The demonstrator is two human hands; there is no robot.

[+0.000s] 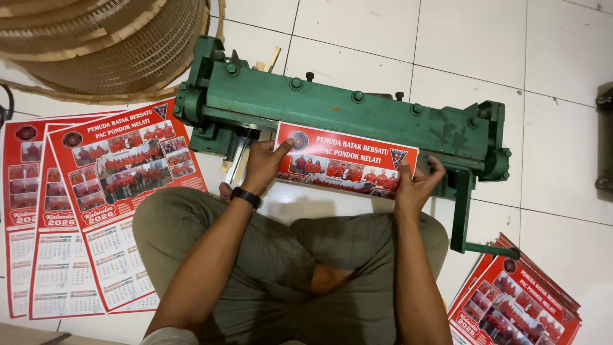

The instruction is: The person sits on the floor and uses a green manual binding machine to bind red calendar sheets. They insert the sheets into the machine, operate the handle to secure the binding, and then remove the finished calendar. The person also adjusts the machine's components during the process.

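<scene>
Against green press [357, 115]: left hand [265, 163], right hand [415, 188] pinch red calendar sheet [345, 160] side edges; bare tile beyond.

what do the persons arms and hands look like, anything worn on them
Both forearms are bare, with no gloves on the left hand or the right hand. A black band with a dark face, a watch or fitness band, circles the left wrist. A pale sleeve edge shows on the left upper arm.
</scene>
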